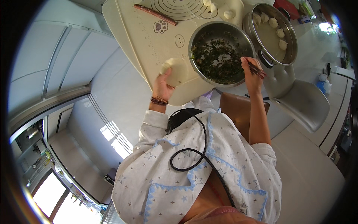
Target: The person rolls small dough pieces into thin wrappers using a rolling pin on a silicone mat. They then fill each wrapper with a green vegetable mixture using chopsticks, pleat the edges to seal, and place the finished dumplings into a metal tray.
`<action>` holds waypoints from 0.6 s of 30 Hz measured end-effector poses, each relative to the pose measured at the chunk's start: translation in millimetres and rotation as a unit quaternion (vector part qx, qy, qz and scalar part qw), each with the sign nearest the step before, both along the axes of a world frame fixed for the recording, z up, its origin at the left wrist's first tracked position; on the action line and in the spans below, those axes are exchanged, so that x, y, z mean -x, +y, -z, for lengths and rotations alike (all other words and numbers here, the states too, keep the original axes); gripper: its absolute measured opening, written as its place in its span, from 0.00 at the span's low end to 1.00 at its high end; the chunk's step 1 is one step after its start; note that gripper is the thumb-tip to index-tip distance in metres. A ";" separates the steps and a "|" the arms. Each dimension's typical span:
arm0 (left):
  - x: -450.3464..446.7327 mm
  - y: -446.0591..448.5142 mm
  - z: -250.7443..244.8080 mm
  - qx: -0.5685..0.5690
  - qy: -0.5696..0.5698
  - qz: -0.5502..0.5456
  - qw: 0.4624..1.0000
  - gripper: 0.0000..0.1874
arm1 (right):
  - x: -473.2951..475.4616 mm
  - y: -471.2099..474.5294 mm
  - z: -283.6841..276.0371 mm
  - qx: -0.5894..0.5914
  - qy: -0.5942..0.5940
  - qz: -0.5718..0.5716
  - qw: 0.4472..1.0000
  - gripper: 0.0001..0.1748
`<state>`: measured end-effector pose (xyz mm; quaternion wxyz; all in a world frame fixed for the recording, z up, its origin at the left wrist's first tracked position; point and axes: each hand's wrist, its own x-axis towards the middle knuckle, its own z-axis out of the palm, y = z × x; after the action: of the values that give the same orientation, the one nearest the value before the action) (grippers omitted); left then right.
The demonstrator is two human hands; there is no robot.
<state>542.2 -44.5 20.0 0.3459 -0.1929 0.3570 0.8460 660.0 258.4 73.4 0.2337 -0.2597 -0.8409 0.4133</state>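
A flat round dough wrapper rests on my left hand, the thumb over its near edge. It is pale and slightly blurred. My right hand grips a pair of dark chopsticks over the right rim of a steel mixing bowl. The chopstick tips reach into a chopped green filling, where they are hard to make out. The bare bottom of the bowl shows through the filling in patches. The bowl stands on a printed pastry mat, to the right of my left hand.
At the right, a steel steamer pot holds several shaped dumplings along its far side. A wooden rolling pin lies on the mat. Dough pieces sit beyond the bowl. A grey chair and a brown stool stand nearby.
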 end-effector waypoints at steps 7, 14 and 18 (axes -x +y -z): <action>-43.9 51.7 -24.0 0.082 -0.013 0.059 0.995 0.18 | -4.6 -22.4 18.9 0.204 -0.013 -0.144 0.968 0.16; -49.1 63.1 -43.2 0.068 -0.021 0.038 0.997 0.17 | -8.8 -14.7 16.0 0.404 -0.042 -0.043 0.913 0.18; -54.5 68.8 -44.1 0.073 -0.016 0.010 0.997 0.16 | -26.4 -12.3 10.4 0.457 -0.020 -0.022 0.889 0.19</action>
<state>596.7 24.3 64.1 0.3451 -0.2279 0.4142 0.8108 686.3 246.1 62.9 0.0633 -0.3277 -0.5694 0.7513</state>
